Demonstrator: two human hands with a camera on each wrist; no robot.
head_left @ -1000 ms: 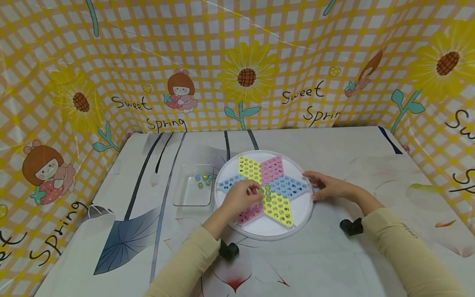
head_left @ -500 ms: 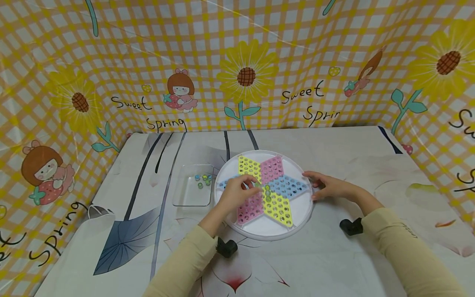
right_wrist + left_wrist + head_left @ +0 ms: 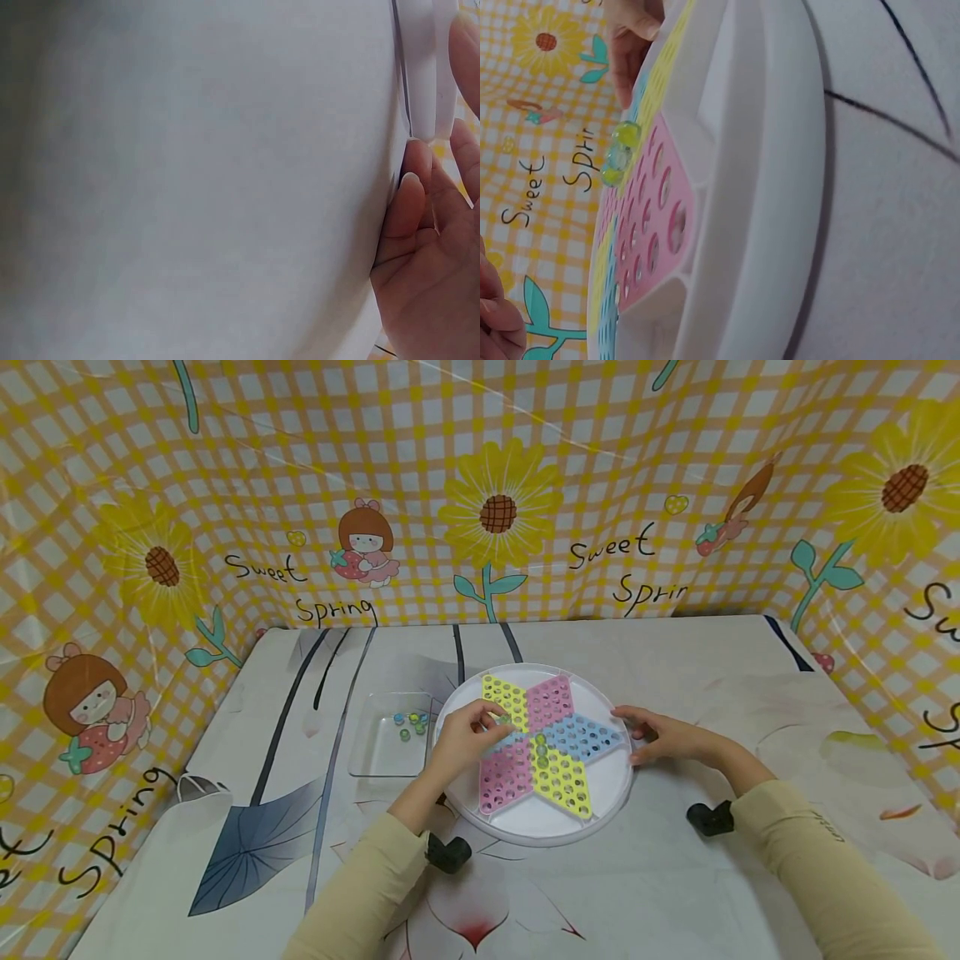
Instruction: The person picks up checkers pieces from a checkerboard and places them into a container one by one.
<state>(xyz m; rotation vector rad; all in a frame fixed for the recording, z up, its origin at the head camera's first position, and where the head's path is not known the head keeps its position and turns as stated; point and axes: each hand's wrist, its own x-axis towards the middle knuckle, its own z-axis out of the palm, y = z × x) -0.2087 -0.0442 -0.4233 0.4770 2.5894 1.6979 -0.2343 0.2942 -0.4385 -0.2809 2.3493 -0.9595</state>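
In the head view, a round white Chinese checkers board (image 3: 525,831) with a yellow, pink and blue star lies on the table. My left hand (image 3: 467,739) is over its left side, thumb and fingers pinching a small greenish marble (image 3: 504,720). Near the star's middle sits a short row of green marbles (image 3: 542,750), whose yellow-green glass (image 3: 626,136) shows in the left wrist view too. My right hand (image 3: 667,737) rests against the board's right rim, thumb and fingers spread along it. In the right wrist view its fingers (image 3: 406,206) are loosely bent beside the rim.
Left of the board stands a clear plastic box (image 3: 387,775) holding several blue and green marbles (image 3: 405,735). A white cloth with dark lines covers the table (image 3: 637,893). A yellow checked curtain (image 3: 420,460) hangs behind and at both sides.
My left hand has moved left and slightly away from me, from the star's middle toward its upper left, carrying the marble. The row of marbles and my right hand have stayed put.
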